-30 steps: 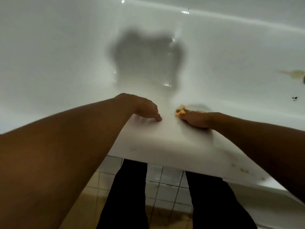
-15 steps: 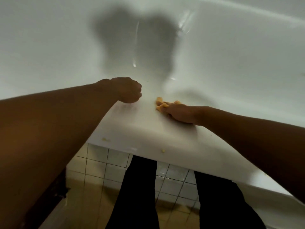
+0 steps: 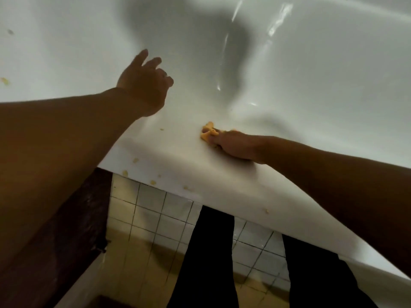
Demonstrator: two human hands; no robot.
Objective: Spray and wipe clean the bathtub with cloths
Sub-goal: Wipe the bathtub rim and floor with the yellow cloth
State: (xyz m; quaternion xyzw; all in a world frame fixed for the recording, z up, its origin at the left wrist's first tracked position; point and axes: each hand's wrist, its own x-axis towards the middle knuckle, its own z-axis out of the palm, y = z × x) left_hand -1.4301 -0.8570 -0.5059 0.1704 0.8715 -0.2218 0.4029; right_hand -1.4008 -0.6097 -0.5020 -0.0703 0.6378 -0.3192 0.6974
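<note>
Bathtub rim (image 3: 178, 165): cloth (image 3: 208, 132) in right hand (image 3: 235, 145)

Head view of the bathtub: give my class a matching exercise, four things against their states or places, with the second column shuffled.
1 left hand
2 right hand
3 cloth
4 specks

a scattered on the bathtub rim
b fingers spread, holding nothing
c bunched, partly under fingers
d grips the cloth

Pairs: 1-b, 2-d, 3-c, 4-a.

A crumpled yellow cloth (image 3: 208, 132) is bunched on the inner edge of the glossy white bathtub (image 3: 222, 181) rim; yellowish specks (image 3: 125, 173) are scattered along that rim.
</note>
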